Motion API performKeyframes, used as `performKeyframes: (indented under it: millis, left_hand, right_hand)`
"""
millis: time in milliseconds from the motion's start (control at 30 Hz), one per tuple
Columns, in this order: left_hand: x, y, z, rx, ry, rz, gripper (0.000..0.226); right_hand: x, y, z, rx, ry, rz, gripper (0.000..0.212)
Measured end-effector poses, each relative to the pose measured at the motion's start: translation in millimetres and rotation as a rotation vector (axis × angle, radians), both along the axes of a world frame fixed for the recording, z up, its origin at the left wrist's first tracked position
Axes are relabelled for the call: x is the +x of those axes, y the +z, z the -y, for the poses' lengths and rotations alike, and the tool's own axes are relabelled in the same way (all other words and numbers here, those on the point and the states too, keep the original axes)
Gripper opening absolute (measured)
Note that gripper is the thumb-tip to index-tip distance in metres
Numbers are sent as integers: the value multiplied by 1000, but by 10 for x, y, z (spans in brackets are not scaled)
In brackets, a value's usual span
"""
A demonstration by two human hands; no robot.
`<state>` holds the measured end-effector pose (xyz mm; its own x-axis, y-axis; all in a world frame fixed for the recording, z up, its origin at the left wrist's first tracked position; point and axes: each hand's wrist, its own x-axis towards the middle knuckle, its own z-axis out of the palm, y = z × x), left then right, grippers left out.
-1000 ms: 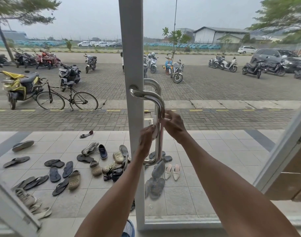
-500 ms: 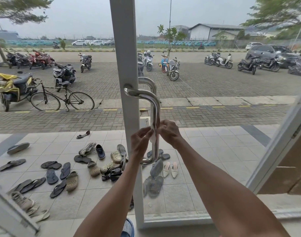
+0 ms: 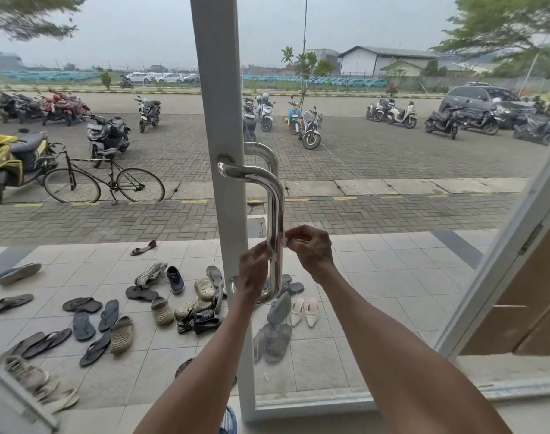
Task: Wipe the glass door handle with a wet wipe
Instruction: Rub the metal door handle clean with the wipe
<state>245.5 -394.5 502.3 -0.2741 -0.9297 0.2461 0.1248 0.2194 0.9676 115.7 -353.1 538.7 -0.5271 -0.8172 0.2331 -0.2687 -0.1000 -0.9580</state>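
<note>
Pinching a wet wipe (image 3: 283, 242) around the door handle (image 3: 275, 214), both hands.

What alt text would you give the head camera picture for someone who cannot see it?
Two bare hands, left hand and right hand, hold a white wet wipe around the lower part of a steel door handle on a glass door. Through the glass lie scattered shoes on tiles and parked motorbikes.
</note>
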Motion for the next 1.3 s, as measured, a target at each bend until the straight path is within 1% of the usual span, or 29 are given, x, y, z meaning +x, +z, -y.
performKeyframes:
  millis: [67, 100, 200, 233, 300, 367, 433, 467, 533, 600, 667, 700, 767, 833, 900, 967, 1167, 1300]
  left_hand:
    - [-10, -21, -17, -42, 48, 40, 31]
    - [-7, -30, -21, -44, 76, 41, 32]
    - [34, -35, -22, -30, 138, 40, 32]
    - [58, -30, -16, -34, 165, 47, 32]
    - [115, -22, -6, -90, 288, 110, 35]
    - [188, 22, 7, -198, 498, 202, 42]
    - [262, 86, 47, -285, 612, 290, 50]
    - [299, 101, 105, -318, 616, 339, 56]
    - [366, 106, 279, -366, 558, 415, 69]
    - [399, 82, 440, -362, 440, 477, 80]
    - [375, 109, 483, -377, 326, 549, 78]
    - [355, 129, 459, -410, 325, 589, 74]
    - [325, 167, 400, -505, 431, 621, 64]
    - [319, 256, 364, -516, 552, 562, 66]
    - [311, 288, 411, -488, 594, 575, 71]
    - [322, 286, 430, -480, 566, 630, 74]
    - [419, 261, 448, -542, 501, 689, 77]
    - [553, 271, 485, -566, 452, 752, 80]
  right_hand:
    - [-22, -23, -12, 26, 19, 22, 37]
    - [-27, -28, -18, 36, 29, 30, 41]
    - [-35, -67, -29, 53, 63, 15, 24]
    - [-31, -81, -31, 67, 68, -2, 22]
    - [9, -92, -33, 93, 90, -47, 25]
    - [87, -102, -5, 105, 95, -126, 29]
    - [173, -102, 28, 105, 17, -189, 35]
    - [204, -107, 42, 100, -19, -183, 38]
    - [234, -116, 63, 101, -40, -158, 44]
    - [243, -142, 86, 110, -36, -179, 35]
    - [253, -165, 91, 120, -28, -175, 25]
    - [257, -175, 88, 136, -24, -160, 26]
    - [258, -195, 88, 179, -9, -152, 34]
    - [249, -191, 94, 199, 8, -177, 35]
    - [239, -175, 84, 194, 1, -210, 30]
    - [233, -167, 71, 188, -16, -215, 26]
    - [263, -181, 81, 155, -28, -217, 18]
    - [303, -80, 115, 102, -56, -255, 23]
